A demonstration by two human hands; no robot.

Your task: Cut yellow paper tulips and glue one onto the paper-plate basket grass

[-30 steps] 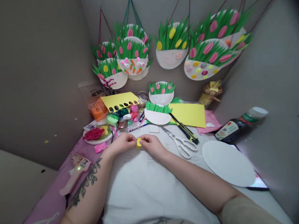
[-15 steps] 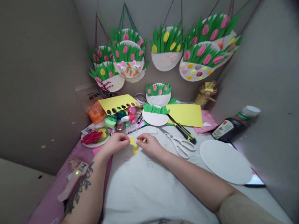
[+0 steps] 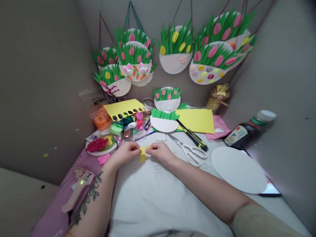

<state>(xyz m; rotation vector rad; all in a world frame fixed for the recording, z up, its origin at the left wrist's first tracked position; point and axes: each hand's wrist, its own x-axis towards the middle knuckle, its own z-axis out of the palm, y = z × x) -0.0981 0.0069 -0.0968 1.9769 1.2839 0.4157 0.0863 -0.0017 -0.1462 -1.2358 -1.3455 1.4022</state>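
Over the white cloth, my left hand (image 3: 129,150) and my right hand (image 3: 161,152) face each other with fingertips pinched. A small yellow paper cutout (image 3: 147,148) shows at my right fingertips. More yellow paper (image 3: 142,155) sits at my left fingertips; whether these pieces are joined or overlap I cannot tell. White-handled scissors (image 3: 188,152) lie open to the right of my right hand, beside a black and yellow utility knife (image 3: 192,134). Behind the hands stands a half paper plate (image 3: 164,124) with green paper grass.
A yellow sheet with oval holes (image 3: 124,108), bags of coloured clay (image 3: 117,128) and pink yarn (image 3: 97,145) are at the left. A yellow sheet (image 3: 198,120), a dark bottle (image 3: 241,135) and a white paper plate (image 3: 238,168) are at the right. Decorated plates (image 3: 176,63) hang on the wall.
Both hands have come closer together, my left hand shifting slightly right. The yellow piece at my right fingertips now shows more plainly, close to my left fingers.
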